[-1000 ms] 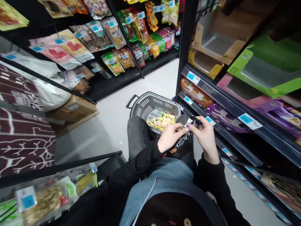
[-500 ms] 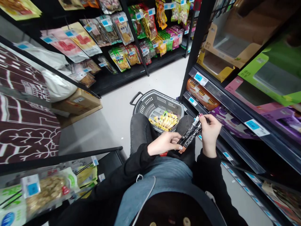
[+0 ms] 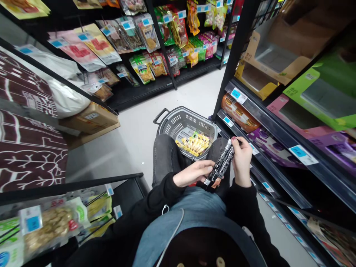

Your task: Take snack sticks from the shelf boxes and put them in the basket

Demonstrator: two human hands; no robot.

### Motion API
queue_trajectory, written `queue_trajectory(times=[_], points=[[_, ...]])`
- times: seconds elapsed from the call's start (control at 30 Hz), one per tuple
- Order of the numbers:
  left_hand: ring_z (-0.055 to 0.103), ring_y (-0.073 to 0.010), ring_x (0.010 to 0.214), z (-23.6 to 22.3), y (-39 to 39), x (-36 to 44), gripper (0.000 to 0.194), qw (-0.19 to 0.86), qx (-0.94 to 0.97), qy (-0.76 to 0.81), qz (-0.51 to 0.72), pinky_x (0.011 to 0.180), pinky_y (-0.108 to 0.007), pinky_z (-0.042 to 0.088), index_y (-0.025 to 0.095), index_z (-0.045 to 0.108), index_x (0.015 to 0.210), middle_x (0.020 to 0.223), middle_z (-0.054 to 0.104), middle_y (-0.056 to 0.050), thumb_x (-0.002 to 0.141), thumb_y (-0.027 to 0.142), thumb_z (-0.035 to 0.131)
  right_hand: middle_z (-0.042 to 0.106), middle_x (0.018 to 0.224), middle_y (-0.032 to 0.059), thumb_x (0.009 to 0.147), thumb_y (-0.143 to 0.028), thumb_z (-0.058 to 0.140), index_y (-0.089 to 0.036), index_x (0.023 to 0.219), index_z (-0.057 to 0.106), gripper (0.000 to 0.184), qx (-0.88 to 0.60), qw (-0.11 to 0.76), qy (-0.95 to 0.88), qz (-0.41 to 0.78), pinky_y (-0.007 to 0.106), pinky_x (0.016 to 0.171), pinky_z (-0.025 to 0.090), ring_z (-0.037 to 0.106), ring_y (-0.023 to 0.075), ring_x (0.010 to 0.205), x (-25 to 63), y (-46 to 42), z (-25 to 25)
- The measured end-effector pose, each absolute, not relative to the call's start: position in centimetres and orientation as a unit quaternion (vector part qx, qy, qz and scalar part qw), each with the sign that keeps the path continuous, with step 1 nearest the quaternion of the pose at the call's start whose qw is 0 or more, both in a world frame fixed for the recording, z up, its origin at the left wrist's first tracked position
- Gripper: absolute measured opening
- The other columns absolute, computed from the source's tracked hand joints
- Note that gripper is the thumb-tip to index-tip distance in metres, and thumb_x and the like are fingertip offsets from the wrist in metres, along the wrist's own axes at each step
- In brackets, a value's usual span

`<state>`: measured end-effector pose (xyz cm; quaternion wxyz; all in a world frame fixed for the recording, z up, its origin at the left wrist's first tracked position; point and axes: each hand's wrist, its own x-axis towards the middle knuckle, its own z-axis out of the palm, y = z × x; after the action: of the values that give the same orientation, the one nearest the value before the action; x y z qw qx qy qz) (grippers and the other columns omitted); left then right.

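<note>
Several slim black snack packets lie slanted above my lap, side by side. My left hand grips their lower left side, thumb on top. At their upper end my right hand pinches them between thumb and fingers. The packets have white lettering and an orange-brown patch at the lower end. Just beyond my knees stands a grey shopping basket, its handle folded out to the left. Inside it lies a fanned heap of yellow snack packets.
A shelf with price tags and open display boxes runs close along my right. Racks of hanging snack bags stand ahead. A cardboard box sits on the floor at left, and a low rack with bagged food is near my left elbow.
My right hand has shifted slightly left and down with the upper end of the packets. My left hand's thumb has moved up along them, showing more of their lower end.
</note>
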<state>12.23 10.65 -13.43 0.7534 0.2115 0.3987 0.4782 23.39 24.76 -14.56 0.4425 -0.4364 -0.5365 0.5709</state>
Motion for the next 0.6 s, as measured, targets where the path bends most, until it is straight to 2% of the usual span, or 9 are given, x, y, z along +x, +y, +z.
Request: queue_trajectory(times=[0.1,0.23,0.37,0.5,0.6], points=[[0.066,-0.0175,0.072,-13.5,11.0,13.0,0.041,0.729,0.186,0.430,0.499,0.066,-0.028,0.052,0.014,0.058,0.094,0.078,0.068,-0.006,0.072,0.047,0.068,0.055,0.069,-0.0022,0.069,-0.039,0.068,-0.015,0.080,0.058,0.028,-0.444,0.410,-0.574,0.553,0.024,0.061,0.040,0.048,0.0105,0.061,23.5,24.2,-14.1],[0.066,-0.0184,0.068,-13.2,11.4,13.5,0.041,0.694,0.193,0.467,0.513,0.060,-0.031,0.055,0.015,0.054,0.094,0.078,0.064,-0.004,0.072,0.048,0.066,0.058,0.077,-0.0012,0.066,-0.036,0.071,-0.017,0.097,0.056,0.039,-0.454,0.379,-0.595,0.545,0.025,0.061,0.043,0.050,0.0112,0.062,24.1,24.0,-13.5],[0.064,-0.0162,0.057,-12.9,11.6,13.3,0.043,0.667,0.227,0.496,0.508,0.048,-0.025,0.053,0.014,0.051,0.091,0.065,0.060,-0.001,0.073,0.051,0.064,0.062,0.080,0.0016,0.071,-0.038,0.068,-0.019,0.105,0.055,0.041,-0.435,0.353,-0.592,0.579,0.030,0.065,0.047,0.057,0.0148,0.066,25.0,24.4,-13.8],[0.060,-0.0118,0.049,-12.5,11.8,12.7,0.044,0.683,0.213,0.484,0.503,0.042,-0.022,0.048,0.013,0.053,0.081,0.071,0.065,-0.005,0.074,0.055,0.060,0.067,0.093,0.0064,0.070,-0.035,0.069,-0.019,0.108,0.056,0.043,-0.397,0.339,-0.553,0.650,0.034,0.072,0.050,0.064,0.0195,0.079,25.9,24.5,-14.0],[0.060,-0.0114,0.050,-12.5,11.8,12.3,0.040,0.679,0.224,0.501,0.487,0.044,-0.023,0.050,0.012,0.055,0.078,0.073,0.067,-0.006,0.073,0.051,0.063,0.067,0.098,0.0073,0.070,-0.032,0.070,-0.020,0.107,0.057,0.041,-0.384,0.336,-0.542,0.667,0.035,0.077,0.050,0.065,0.0210,0.085,26.3,24.4,-13.6]])
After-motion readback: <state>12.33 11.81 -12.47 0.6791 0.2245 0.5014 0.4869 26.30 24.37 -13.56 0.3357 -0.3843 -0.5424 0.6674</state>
